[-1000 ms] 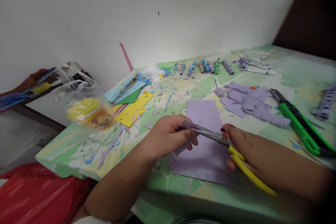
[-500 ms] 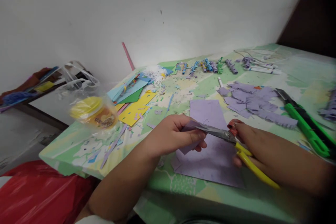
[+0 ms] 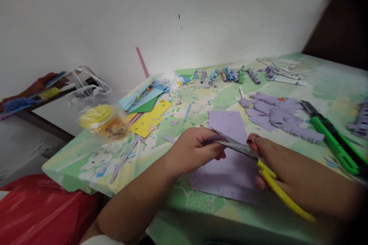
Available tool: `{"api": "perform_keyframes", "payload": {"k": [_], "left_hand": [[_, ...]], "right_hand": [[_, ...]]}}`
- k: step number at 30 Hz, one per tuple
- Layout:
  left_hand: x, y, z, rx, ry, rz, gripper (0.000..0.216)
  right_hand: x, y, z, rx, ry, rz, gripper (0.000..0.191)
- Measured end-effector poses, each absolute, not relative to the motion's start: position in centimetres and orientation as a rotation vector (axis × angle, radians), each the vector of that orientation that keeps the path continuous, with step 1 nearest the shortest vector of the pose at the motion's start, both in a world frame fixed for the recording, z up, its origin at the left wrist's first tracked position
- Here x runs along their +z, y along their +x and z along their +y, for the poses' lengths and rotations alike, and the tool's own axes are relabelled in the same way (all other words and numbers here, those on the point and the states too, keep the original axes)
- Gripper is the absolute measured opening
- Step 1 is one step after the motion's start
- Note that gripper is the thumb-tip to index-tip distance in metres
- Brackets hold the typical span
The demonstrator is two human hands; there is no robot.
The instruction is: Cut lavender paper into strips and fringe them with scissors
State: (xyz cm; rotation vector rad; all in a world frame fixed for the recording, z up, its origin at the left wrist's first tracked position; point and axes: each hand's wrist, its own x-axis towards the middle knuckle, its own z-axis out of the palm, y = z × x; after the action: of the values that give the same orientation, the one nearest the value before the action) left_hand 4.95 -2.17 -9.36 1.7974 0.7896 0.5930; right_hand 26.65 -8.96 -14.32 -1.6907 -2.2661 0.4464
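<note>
My left hand (image 3: 198,147) pinches a small purple paper piece (image 3: 214,138), mostly hidden by the fingers. In my right hand (image 3: 273,160) are scissors (image 3: 276,189) with yellow handles, their blades parted and pointing left at the paper's edge. Beneath both hands a larger purple paper sheet (image 3: 227,180) lies flat on the table. Right of the sheet spreads a pile of fringed purple paper strips (image 3: 276,113).
A green box cutter (image 3: 333,138) lies at the right. Curled paper rolls (image 3: 230,74) line the back, near white string (image 3: 171,82). Coloured sheets (image 3: 149,116) and a bagged yellow-lidded tub (image 3: 105,120) stand left. Paper scraps litter the patterned tablecloth (image 3: 69,164).
The scissor blades have opened wider, and the yellow handles have spread. The paper in my left hand has turned and shows less than before.
</note>
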Motion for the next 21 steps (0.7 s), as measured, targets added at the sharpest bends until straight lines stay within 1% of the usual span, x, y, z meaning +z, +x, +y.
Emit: {"api": "perform_keyframes", "payload": {"k": [3, 6, 11, 21], "left_hand": [[-9.19, 5.14, -2.33, 0.576, 1.813, 0.776, 0.014], [-9.12, 5.16, -2.39, 0.559, 1.81, 0.778, 0.016], [-9.32, 5.01, -2.36, 0.58, 1.798, 0.81, 0.013], [-9.58, 5.36, -2.89, 0.611, 1.764, 0.874, 0.014]], "right_hand": [[-14.13, 26.39, -8.97, 0.521, -1.662, -2.272, 0.043], [-14.32, 26.34, -9.03, 0.468, -1.646, -2.249, 0.04], [-14.74, 26.67, -9.18, 0.358, -1.671, -2.226, 0.049], [-14.53, 26.66, -9.26, 0.399, -1.691, -2.255, 0.055]]}}
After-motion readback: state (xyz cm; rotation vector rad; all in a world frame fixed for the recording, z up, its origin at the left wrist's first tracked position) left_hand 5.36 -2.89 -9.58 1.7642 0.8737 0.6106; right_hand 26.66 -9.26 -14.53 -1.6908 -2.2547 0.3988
